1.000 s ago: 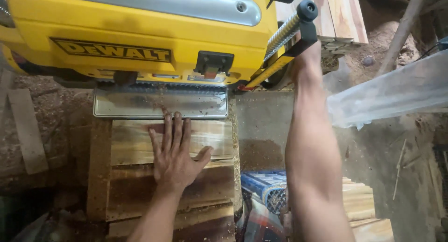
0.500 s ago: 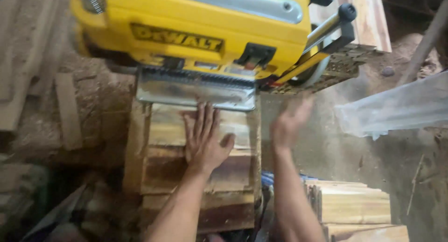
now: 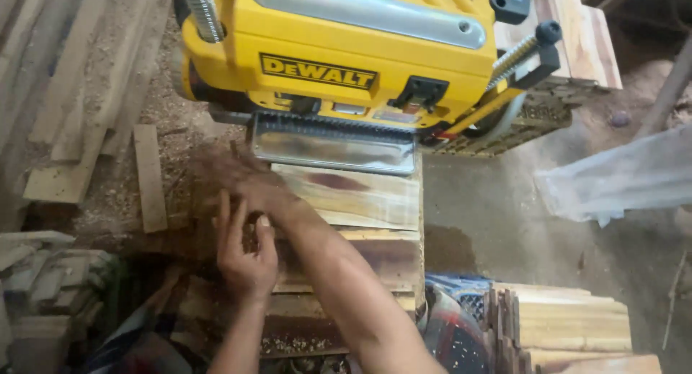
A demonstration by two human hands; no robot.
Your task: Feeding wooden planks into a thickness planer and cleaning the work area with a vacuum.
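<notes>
Head view, looking straight down.

Largest item: yellow planer [image 3: 360,50], filling the upper middle of the view, with a grey strip along its top. A shiny metal tray [image 3: 333,145] sticks out from its lower edge toward the person.

Below the tray: stack of boards [image 3: 360,201]. The top board is pale with a dark reddish streak; its far end touches or slips under the tray, cannot tell which. Darker boards lie under it, nearer the person.

Floor [image 3: 476,201]: grey, dusty, with sawdust on the left side. Loose wood strips [image 3: 148,176] lie left of the planer. A second pile of pale cut boards [image 3: 577,323] sits at lower right, well apart from the stack. A clear plastic sheet [image 3: 620,176] lies at right.

Right hand [image 3: 231,176]: forearm crosses over the stack from lower right to the left edge of the top board, just below the tray's left corner. Hand badly blurred; cannot tell how far the fingers are open or whether they hold anything.

Left hand [image 3: 245,255]: palm down, fingers straight and slightly spread, flat on the left part of the stack, just beneath the right wrist. Nothing gripped.
</notes>
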